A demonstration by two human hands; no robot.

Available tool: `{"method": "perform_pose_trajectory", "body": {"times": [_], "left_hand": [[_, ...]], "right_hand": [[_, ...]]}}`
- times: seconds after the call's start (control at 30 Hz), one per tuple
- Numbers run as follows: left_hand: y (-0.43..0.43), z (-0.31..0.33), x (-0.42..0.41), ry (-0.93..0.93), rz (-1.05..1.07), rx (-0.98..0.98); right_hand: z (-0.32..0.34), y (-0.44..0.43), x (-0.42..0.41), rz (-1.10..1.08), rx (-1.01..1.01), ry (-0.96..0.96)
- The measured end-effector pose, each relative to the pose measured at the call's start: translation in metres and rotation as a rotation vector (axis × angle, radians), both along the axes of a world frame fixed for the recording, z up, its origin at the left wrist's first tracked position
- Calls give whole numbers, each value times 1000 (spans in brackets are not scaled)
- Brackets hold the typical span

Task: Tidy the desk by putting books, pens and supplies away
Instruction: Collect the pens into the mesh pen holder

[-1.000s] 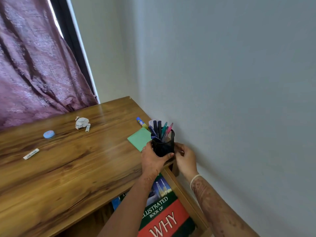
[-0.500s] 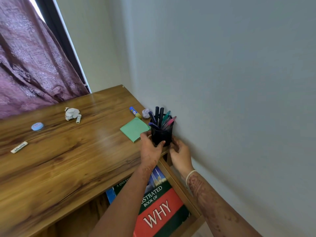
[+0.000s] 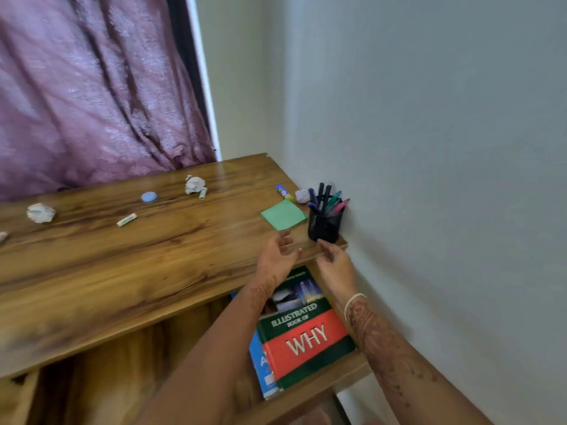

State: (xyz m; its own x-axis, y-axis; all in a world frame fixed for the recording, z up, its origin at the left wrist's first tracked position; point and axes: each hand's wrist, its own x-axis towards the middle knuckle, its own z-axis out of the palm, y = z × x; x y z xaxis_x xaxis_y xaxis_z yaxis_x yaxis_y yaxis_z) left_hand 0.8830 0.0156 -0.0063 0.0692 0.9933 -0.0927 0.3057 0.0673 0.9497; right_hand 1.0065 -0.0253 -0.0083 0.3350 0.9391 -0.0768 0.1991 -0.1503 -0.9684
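Observation:
A black mesh pen holder (image 3: 325,223) full of pens stands on the desk's near right corner, against the wall. My left hand (image 3: 277,256) hovers just in front of it with loose fingers, holding nothing. My right hand (image 3: 334,262) is beside it, a fingertip near the holder's base, empty too. A green sticky-note pad (image 3: 283,214) lies left of the holder. Behind it are a glue stick (image 3: 284,192) and a crumpled paper ball (image 3: 302,196). On the shelf under the desk lies a green and red book (image 3: 303,332) on a blue one (image 3: 260,366).
Scattered over the wooden desk (image 3: 153,265) are a white eraser (image 3: 126,219), a blue round tin (image 3: 149,196), a paper ball with a small tube (image 3: 194,184) and another paper ball (image 3: 40,213). A purple curtain (image 3: 92,87) hangs behind. The wall runs along the right.
Both hands have let go of the pen holder and drawn back toward me. The holder now stands on the desk corner. The view has swung left.

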Motion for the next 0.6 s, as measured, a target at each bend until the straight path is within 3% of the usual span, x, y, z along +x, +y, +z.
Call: {"method": "perform_pose_trajectory", "body": {"times": [0.3,0.6], "left_hand": [[-93,25,-184,-108,341,19],[-207,30,-383,-150,755,70]], "right_hand": [[6,-33,-163,301,36,99],[21,-80,-372,733,41,26]]}}
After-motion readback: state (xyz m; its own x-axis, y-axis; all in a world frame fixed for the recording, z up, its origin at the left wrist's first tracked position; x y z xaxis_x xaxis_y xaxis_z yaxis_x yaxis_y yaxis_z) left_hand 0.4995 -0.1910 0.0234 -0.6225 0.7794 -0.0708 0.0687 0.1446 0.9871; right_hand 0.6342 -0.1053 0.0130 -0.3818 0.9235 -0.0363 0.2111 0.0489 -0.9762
